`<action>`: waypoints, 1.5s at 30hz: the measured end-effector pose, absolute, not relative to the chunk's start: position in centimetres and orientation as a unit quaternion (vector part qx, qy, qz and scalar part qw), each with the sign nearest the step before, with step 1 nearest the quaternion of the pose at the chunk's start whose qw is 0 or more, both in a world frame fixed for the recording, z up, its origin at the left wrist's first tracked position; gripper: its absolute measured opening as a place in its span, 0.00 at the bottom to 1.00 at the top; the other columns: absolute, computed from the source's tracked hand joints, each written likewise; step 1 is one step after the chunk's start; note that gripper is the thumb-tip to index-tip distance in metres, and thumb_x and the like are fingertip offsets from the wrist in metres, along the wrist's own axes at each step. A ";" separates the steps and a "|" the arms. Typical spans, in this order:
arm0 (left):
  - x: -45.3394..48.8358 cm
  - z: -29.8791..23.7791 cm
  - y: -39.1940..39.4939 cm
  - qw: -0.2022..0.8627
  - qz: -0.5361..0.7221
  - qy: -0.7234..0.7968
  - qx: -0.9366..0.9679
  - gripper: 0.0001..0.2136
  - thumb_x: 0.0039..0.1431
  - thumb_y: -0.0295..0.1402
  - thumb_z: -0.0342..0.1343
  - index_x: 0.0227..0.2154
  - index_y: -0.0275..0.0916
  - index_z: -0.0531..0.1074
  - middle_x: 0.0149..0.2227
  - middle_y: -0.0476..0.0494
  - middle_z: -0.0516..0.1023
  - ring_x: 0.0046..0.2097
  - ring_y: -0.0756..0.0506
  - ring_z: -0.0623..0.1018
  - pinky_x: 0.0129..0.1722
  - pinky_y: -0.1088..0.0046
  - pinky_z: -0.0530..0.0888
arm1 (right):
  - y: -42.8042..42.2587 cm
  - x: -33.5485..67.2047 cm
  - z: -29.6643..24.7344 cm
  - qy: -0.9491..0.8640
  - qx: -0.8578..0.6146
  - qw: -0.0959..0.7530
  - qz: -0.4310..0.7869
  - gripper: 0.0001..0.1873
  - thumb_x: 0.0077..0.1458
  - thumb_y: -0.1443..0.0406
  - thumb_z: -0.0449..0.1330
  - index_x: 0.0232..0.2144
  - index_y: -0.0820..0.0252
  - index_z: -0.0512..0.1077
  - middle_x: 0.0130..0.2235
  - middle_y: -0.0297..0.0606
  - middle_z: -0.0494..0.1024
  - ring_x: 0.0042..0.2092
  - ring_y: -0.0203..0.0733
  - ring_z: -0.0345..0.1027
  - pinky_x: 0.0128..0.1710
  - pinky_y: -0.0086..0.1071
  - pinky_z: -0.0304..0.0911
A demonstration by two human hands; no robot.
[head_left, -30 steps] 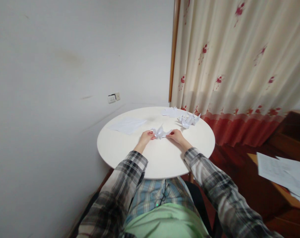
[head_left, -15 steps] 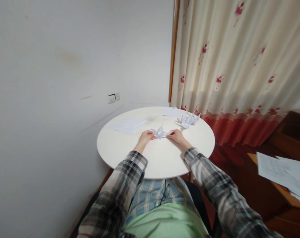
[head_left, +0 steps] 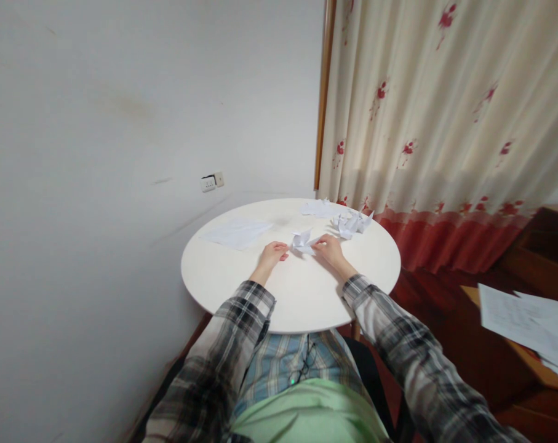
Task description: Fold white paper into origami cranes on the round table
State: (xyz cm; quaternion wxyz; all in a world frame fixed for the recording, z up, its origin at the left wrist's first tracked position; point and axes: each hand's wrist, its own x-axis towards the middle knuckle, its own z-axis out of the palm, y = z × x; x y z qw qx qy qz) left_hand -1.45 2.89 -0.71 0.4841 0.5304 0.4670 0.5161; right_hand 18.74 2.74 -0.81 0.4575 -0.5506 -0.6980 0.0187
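Observation:
A folded white paper crane (head_left: 301, 241) is between my two hands, low over the round white table (head_left: 301, 301). My right hand (head_left: 329, 250) pinches its right side between thumb and fingertips. On the other side, the closed fingertips of my left hand (head_left: 273, 253) meet the crane's left point; the contact is too small to see clearly. Several similar folded paper pieces (head_left: 350, 225) lie in a cluster beyond my right hand. A flat white paper sheet (head_left: 237, 234) rests on the table's left part.
More white paper (head_left: 318, 208) lies at the table's far edge. A wall with a socket (head_left: 208, 184) borders the table on the left. A flowered curtain (head_left: 426, 123) hangs behind it. Printed sheets (head_left: 523, 317) lie on wooden furniture (head_left: 528, 375) at the right.
The paper crane has shifted slightly right and away from me and has turned. Its left wing no longer lies across my left fingers. My right hand has risen a little with it.

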 end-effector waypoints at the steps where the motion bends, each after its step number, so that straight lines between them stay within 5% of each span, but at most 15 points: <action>1: -1.5 -0.8 2.9 0.483 0.516 0.467 0.532 0.07 0.41 0.27 0.59 0.26 0.33 0.68 0.21 0.49 0.72 0.22 0.53 0.72 0.24 0.78 0.68 | 2.9 18.9 -0.8 -0.697 -0.550 0.460 -0.002 0.06 0.43 0.65 0.60 0.21 0.62 0.74 0.29 0.40 0.74 0.34 0.40 0.64 0.36 0.32 0.56; 12: -0.9 -1.0 3.1 0.455 0.503 0.496 0.542 0.02 0.45 0.26 0.56 0.24 0.34 0.68 0.19 0.50 0.71 0.21 0.54 0.71 0.22 0.80 0.66 | 4.1 23.0 0.2 -0.601 -0.588 0.483 -0.244 0.06 0.46 0.65 0.56 0.24 0.61 0.71 0.50 0.44 0.64 0.55 0.51 0.45 0.53 0.52 0.39; 20: -0.7 -1.0 3.1 0.447 0.499 0.501 0.548 0.01 0.46 0.24 0.54 0.23 0.34 0.68 0.19 0.51 0.70 0.21 0.54 0.70 0.21 0.79 0.65 | 5.2 23.5 -0.5 -0.600 -0.624 0.448 -0.222 0.08 0.47 0.64 0.55 0.23 0.62 0.72 0.53 0.45 0.62 0.57 0.54 0.42 0.55 0.53 0.33; 35: -0.9 -1.0 2.8 0.441 0.506 0.491 0.555 0.01 0.47 0.26 0.53 0.25 0.35 0.68 0.22 0.49 0.71 0.22 0.53 0.71 0.22 0.80 0.66 | 4.9 23.5 -0.3 -0.582 -0.624 0.473 -0.217 0.08 0.49 0.63 0.55 0.24 0.62 0.69 0.50 0.47 0.64 0.55 0.52 0.45 0.53 0.50 0.37; 45: -2.1 -1.2 3.5 0.122 0.466 0.527 0.700 0.09 0.49 0.23 0.49 0.34 0.38 0.69 0.32 0.45 0.74 0.36 0.47 0.72 0.39 0.71 0.68 | 3.4 22.2 1.4 -0.593 -0.572 0.517 -0.234 0.08 0.54 0.65 0.47 0.31 0.63 0.64 0.36 0.46 0.67 0.42 0.47 0.57 0.43 0.40 0.52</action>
